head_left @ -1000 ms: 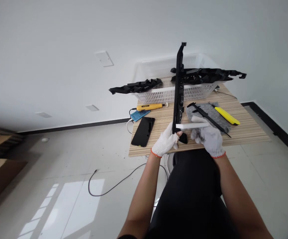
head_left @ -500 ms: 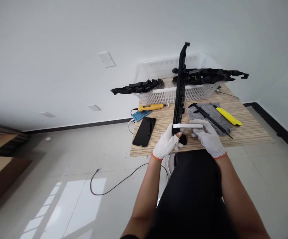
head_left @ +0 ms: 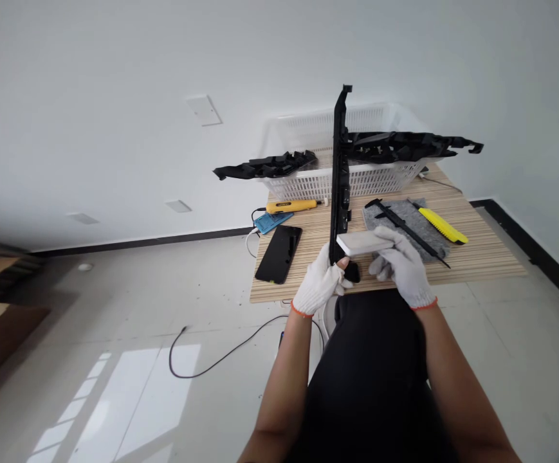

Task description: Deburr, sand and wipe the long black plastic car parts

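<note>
My left hand [head_left: 318, 283], in a white knit glove with an orange cuff, is closed around the lower end of a long black plastic part [head_left: 339, 180]. The part stands nearly upright in view, its hooked far end above the basket. My right hand [head_left: 403, 269], gloved the same way, grips a flat white block [head_left: 363, 243] by its right end. The block's left end lies against or just in front of the black part; whether they touch I cannot tell. Below the block, the part's broad near end is partly hidden.
A white plastic basket [head_left: 303, 188] holds more black parts [head_left: 404, 146]. On the wooden table [head_left: 482, 263] are a grey felt pad [head_left: 370, 218], a black caliper [head_left: 409, 233], a yellow-handled tool [head_left: 443, 225], a phone [head_left: 279, 254], and a yellow pen-shaped tool [head_left: 291, 206]. A cable [head_left: 231, 350] lies on the floor.
The white block has tilted, so its broad face now shows instead of only its edge. The black part's upper end has swung slightly left. Both hands keep their hold.
</note>
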Motion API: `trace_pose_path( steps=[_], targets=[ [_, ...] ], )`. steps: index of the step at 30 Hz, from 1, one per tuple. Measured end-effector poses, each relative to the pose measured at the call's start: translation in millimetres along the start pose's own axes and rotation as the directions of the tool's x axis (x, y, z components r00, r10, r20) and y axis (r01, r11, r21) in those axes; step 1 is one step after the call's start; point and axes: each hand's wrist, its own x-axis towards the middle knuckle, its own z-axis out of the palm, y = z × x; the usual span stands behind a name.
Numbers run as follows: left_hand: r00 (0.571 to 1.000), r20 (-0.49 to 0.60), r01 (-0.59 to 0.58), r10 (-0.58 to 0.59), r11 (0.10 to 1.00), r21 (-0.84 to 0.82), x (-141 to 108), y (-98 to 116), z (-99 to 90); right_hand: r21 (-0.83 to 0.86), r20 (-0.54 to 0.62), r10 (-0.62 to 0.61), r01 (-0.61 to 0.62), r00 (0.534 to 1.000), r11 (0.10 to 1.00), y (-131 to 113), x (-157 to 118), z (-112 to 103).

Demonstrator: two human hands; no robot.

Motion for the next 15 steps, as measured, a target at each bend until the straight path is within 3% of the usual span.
trace_pose_path(
  steps=[3, 9, 13, 15],
  targets=[
    [1.0, 0.025, 0.018, -0.017, 1.0, -0.015, -1, 3, -0.3, 0.081, -0.041, -0.033, 0.037, 0.999, 0.996, 1, 2, 0],
    [0.997, 0.049, 0.056, -0.054, 0.998, -0.039, 1, 1, -0.3, -0.129, -0.132, -0.123, 0.106, 0.984, 0.986, 4, 9, 8],
    [0.997, 0.058, 0.058, -0.057, 0.998, -0.018, 3, -5, -0.1, -0.2, -0.012, -0.099, 0.095, 0.995, 0.975, 6, 9, 9],
    [0.995, 0.092, 0.035, -0.034, 0.999, -0.01, 3, -7, -0.7, -0.207, -0.025, -0.095, 0.088, 0.995, 0.974, 6, 8, 9]
  ],
)
